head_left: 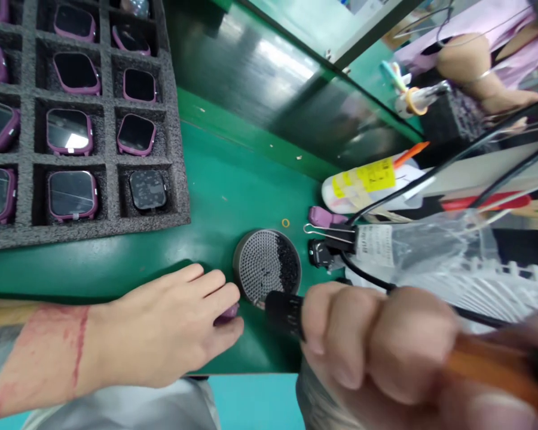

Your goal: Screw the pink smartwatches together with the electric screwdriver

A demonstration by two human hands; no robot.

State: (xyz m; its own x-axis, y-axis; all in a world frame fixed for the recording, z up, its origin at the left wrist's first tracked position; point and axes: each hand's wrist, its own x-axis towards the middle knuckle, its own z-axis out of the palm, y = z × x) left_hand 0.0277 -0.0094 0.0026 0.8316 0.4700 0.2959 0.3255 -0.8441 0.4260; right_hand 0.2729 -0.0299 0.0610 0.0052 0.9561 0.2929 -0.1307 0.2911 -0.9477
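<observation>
My right hand [376,340] is wrapped round an electric screwdriver [283,312] with a black nose and an orange body. The bit end reaches the near rim of a round, perforated screw holder [255,260]; whether it touches is unclear. Small black screws [289,266] cover the holder's right side. Just left of it, my left hand [174,328] is closed on a small purple watch case [228,313], low over the green bench. The fingers hide most of that case.
A grey foam tray [110,194] of purple-framed watches [72,194] fills the upper left. To the right are a small yellow ring [286,223], a binder clip [341,236], a white bottle [358,186], a plastic bag [434,239] and black cables [475,146]. Another person's arm [470,65] shows beyond.
</observation>
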